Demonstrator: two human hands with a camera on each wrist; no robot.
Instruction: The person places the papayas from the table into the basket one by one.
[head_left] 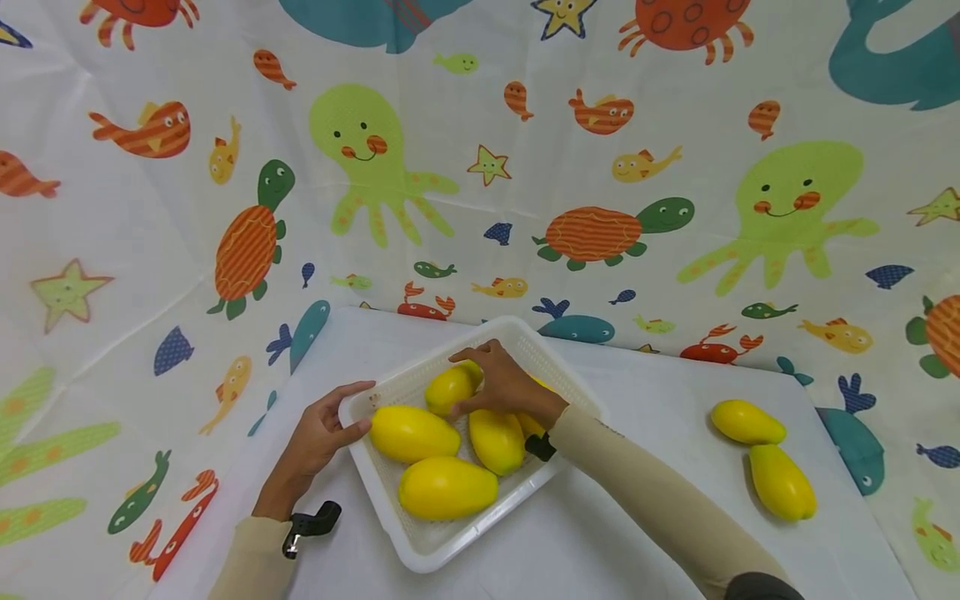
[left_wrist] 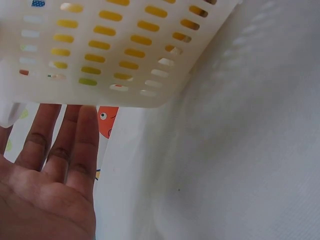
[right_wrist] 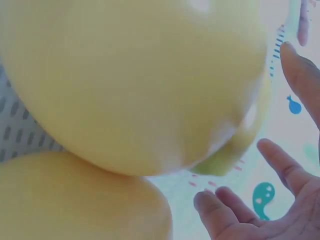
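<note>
A white plastic basket (head_left: 420,557) with slotted walls stands at an angle on the table and contains several yellow papayas (head_left: 448,488). My left hand (head_left: 315,442) holds its left corner, thumb over the rim; in the left wrist view the fingers (left_wrist: 82,150) extend behind the wall. Inside the basket, my right hand (head_left: 504,382) arches over a papaya with a greenish end (head_left: 450,390), thumb and fingers on either side. The right wrist view shows these fingers (right_wrist: 295,175) spread, with gaps to the fruit. A large papaya (right_wrist: 140,85) blocks much of that view.
Two more papayas, one behind (head_left: 746,422) and one in front (head_left: 782,483), lie on the white table (head_left: 637,533) at the right. A cloth with printed sea animals (head_left: 480,183) rises behind the table and along its left side.
</note>
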